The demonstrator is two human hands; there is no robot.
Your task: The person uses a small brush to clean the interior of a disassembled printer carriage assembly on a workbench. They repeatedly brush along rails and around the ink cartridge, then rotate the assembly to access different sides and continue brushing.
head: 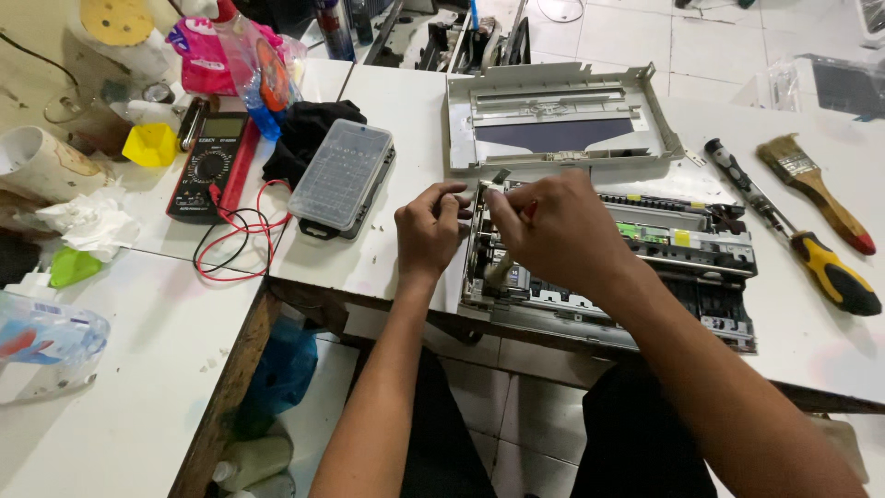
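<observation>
Working at the opened printer chassis (645,267) near the tabletop (387,249) edge, the right hand (553,231) grips a small tool, seemingly a screwdriver, while the left hand (429,231) pinches the frame's corner; bracing firmly should keep the tip seated.

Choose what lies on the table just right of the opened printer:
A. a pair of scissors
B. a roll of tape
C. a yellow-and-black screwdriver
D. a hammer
C: the yellow-and-black screwdriver lies on the table right of the opened printer, beside a paintbrush.
</observation>
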